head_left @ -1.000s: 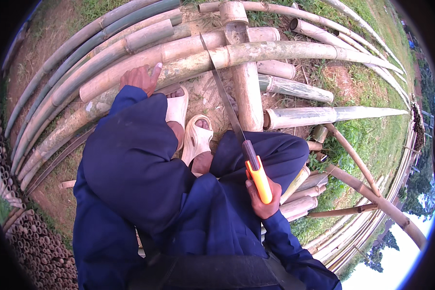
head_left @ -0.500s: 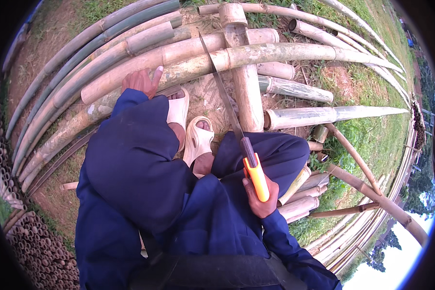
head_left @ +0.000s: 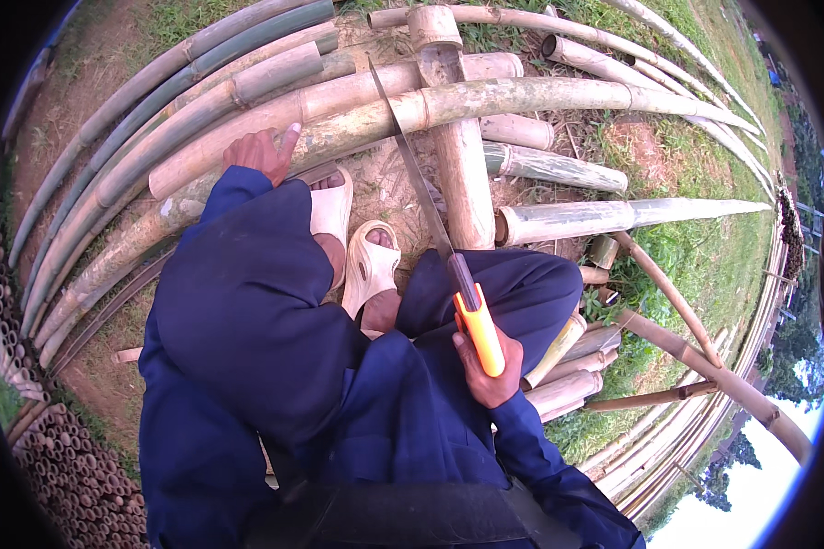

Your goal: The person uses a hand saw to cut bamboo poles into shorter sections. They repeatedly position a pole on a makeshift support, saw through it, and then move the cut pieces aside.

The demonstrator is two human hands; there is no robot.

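Observation:
My right hand [head_left: 491, 368] is closed around the orange and yellow handle of a handsaw [head_left: 422, 190]. The saw's long, narrow blade points away from me and lies across a long bamboo pole [head_left: 531, 94]. That pole rests over a thicker, notched bamboo post [head_left: 468, 188], just right of the blade. To the left of the blade, my left hand [head_left: 264, 154] grips the same pole from above, its thumb toward the saw. Part of its fingers is hidden by the curve of the pole. Whether the blade sits in a cut is too small to tell.
Several more bamboo poles [head_left: 146, 87] lie side by side at the left. Short cut pieces [head_left: 568, 380] are by my right knee, and a pale pole [head_left: 568, 222] lies beyond it. My sandaled feet [head_left: 373, 265] are below the blade. Stacked bamboo tubes [head_left: 73, 476] fill the lower left.
The whole view has shifted slightly. The saw still crosses the pole at nearly the same spot, and both hands keep their places with little visible movement.

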